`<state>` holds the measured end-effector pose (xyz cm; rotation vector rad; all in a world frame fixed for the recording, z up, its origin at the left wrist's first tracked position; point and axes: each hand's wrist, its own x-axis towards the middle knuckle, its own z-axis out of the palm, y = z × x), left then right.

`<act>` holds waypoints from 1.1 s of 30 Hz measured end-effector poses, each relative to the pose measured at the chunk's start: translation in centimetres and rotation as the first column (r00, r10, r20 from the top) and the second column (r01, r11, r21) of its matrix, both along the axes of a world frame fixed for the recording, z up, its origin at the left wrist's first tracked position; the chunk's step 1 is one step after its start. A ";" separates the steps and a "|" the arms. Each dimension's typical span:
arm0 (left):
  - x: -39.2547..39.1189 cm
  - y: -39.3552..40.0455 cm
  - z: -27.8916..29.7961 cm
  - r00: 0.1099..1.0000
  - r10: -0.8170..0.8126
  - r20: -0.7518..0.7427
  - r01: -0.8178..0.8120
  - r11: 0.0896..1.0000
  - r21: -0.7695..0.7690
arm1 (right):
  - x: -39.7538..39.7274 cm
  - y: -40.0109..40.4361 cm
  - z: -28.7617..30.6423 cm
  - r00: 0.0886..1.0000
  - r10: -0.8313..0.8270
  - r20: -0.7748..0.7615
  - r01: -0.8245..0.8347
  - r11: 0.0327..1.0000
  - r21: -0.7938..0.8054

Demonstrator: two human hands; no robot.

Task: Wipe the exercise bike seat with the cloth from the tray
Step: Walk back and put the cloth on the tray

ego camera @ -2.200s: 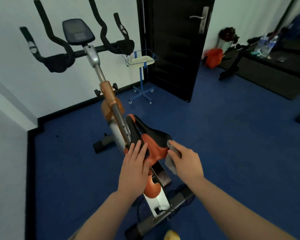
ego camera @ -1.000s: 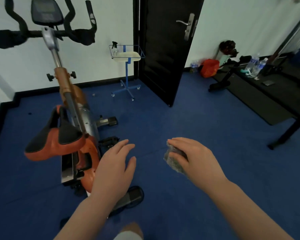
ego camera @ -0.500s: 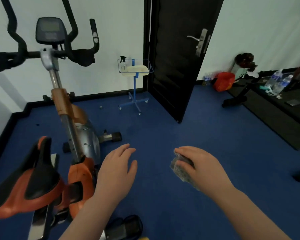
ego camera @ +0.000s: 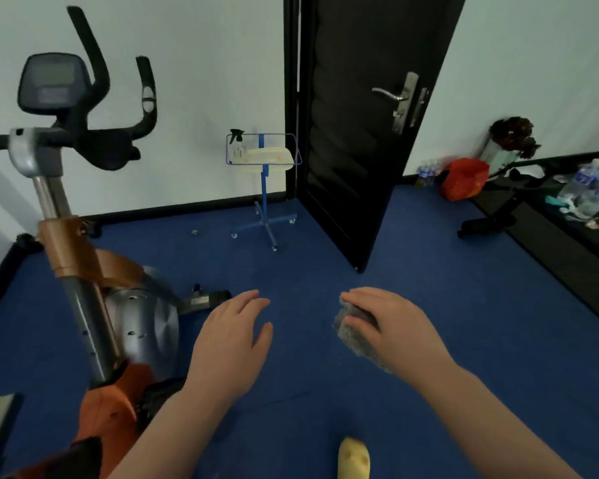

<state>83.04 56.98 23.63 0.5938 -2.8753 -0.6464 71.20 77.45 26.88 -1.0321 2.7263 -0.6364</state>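
Observation:
My right hand point(ego camera: 391, 331) grips a folded grey cloth point(ego camera: 351, 328) over the blue floor, right of the exercise bike point(ego camera: 94, 271). My left hand point(ego camera: 232, 340) hovers open beside it, fingers relaxed, holding nothing. The bike stands at the left; only an orange and black edge of its seat point(ego camera: 56, 459) shows at the bottom left corner. Far back by the wall stands the cream tray point(ego camera: 267, 156) on a blue wheeled stand, with a spray bottle point(ego camera: 237, 145) at its left end.
A black door point(ego camera: 360, 133) stands ajar behind the tray stand. A red bag point(ego camera: 462, 179), water bottles point(ego camera: 585, 188) and black gym gear line the right wall. A yellow shoe tip point(ego camera: 353, 458) shows at the bottom edge. Blue carpet lies between me and the stand.
Both hands left the seat, the right still gripping the cloth. The view turned toward the tray stand, and the seat slid out to the bottom left corner.

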 end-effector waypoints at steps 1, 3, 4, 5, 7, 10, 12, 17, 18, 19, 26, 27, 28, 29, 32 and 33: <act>-1.6 0.4 -0.1 1.000 0.016 -0.006 -0.016 1.000 0.011 | -1.8 0.1 0.1 1.000 0.017 -0.001 -0.017 1.000 0.006; -4.8 1.1 0.1 1.000 0.024 -0.001 -0.024 1.000 0.018 | -5.3 0.4 0.6 0.999 0.050 -0.013 -0.050 0.999 0.015; -6.5 1.3 0.2 1.000 0.023 0.001 -0.023 1.000 0.015 | -7.0 0.5 0.9 0.998 0.067 -0.019 -0.067 0.998 0.020; -8.3 1.4 0.5 1.000 0.027 -0.004 -0.027 1.000 0.011 | -8.6 0.6 1.2 0.996 0.082 -0.027 -0.082 0.996 0.025; -11.6 1.7 1.0 0.998 0.054 -0.028 -0.054 0.999 0.008 | -11.7 0.5 1.8 0.993 0.108 -0.040 -0.107 0.994 0.028; -15.4 1.6 1.4 0.995 0.088 -0.055 -0.088 0.996 0.012 | -15.7 0.1 2.0 0.990 0.138 -0.032 -0.137 0.990 0.016; -17.2 1.3 1.2 0.993 0.110 -0.048 -0.109 0.994 0.026 | -17.8 -0.6 2.0 0.988 0.152 -0.019 -0.152 0.988 0.008; -21.6 -1.7 0.0 0.987 0.156 -0.029 -0.154 0.987 0.038 | -23.2 -4.2 1.4 0.985 0.175 -0.002 -0.175 0.984 -0.020; -22.5 -2.5 -0.3 0.987 0.161 -0.024 -0.160 0.986 0.039 | -24.4 -5.1 1.1 0.984 0.179 -0.001 -0.179 0.984 -0.020; -23.4 -3.4 -0.6 0.986 0.165 -0.018 -0.165 0.985 0.043 | -25.6 -6.2 0.8 0.983 0.185 -0.004 -0.185 0.983 -0.019; -30.5 -12.0 -1.5 0.987 0.157 0.048 -0.158 0.987 0.031 | -33.1 -15.4 -0.5 0.983 0.183 0.020 -0.182 0.983 -0.031; -31.4 -13.3 -1.4 0.987 0.153 0.048 -0.154 0.988 0.028 | -34.1 -16.7 -0.5 0.983 0.180 0.027 -0.180 0.983 -0.027; -32.5 -14.7 -1.3 0.988 0.149 0.047 -0.150 0.988 0.023 | -35.1 -18.1 -0.6 0.983 0.179 0.031 -0.178 0.983 -0.031; -33.7 -16.1 -1.2 0.988 0.145 0.048 -0.146 0.989 0.013 | -36.1 -19.6 -0.6 0.983 0.181 0.027 -0.180 0.983 -0.042; -37.4 -19.9 -1.0 0.990 0.128 0.065 -0.128 0.992 -0.003 | -39.3 -23.3 -1.1 0.984 0.177 0.017 -0.175 0.982 -0.064; -38.4 -20.7 -0.9 0.990 0.122 0.076 -0.123 0.992 0.003 | -40.1 -24.1 -1.2 0.985 0.168 0.031 -0.166 0.984 -0.059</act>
